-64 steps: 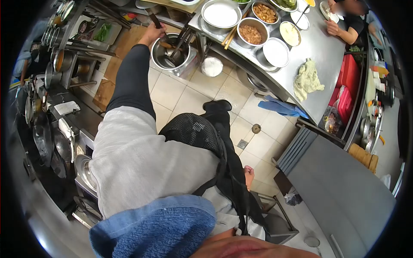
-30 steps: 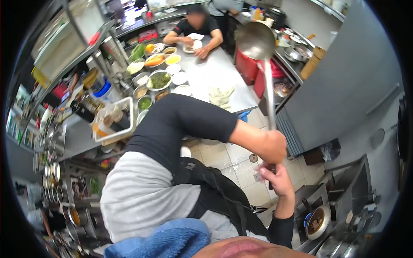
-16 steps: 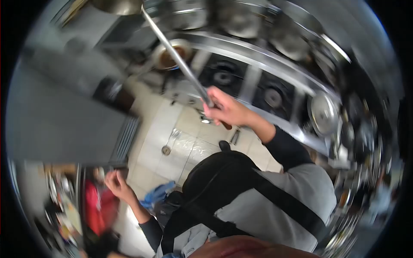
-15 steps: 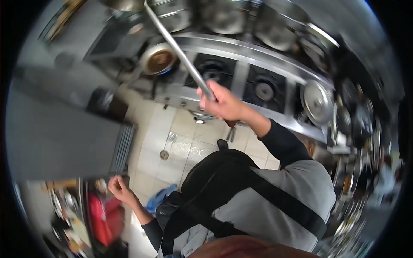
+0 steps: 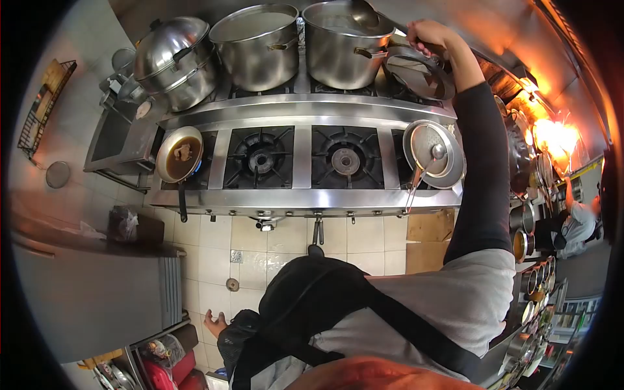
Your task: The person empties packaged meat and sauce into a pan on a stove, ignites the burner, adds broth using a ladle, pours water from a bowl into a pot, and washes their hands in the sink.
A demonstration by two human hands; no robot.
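My right hand [image 5: 428, 38] is closed round the handle of a metal ladle [image 5: 365, 13] at the top right. The ladle's dark bowl is at the mouth of a tall steel pot [image 5: 344, 55] holding pale liquid; whether it touches the liquid I cannot tell. Beside it stands a second tall pot [image 5: 257, 55]. My left hand [image 5: 215, 323] hangs low on the left, fingers apart and holding nothing. A pan [image 5: 179, 155] with brown liquid and a piece of food sits over a blue flame at the stove's left.
Two bare burners [image 5: 261, 160] lie mid-stove. A strainer and bowl [image 5: 431, 153] rest at its right end. A domed steamer [image 5: 174, 58] is at the back left. A big flame [image 5: 556, 138] flares near another person [image 5: 578, 224]. A grey cabinet [image 5: 104, 299] stands left.
The ladle passed from my left hand to my right. My view has turned to the stove, and my right arm has stretched out, bringing the ladle to the tall pot.
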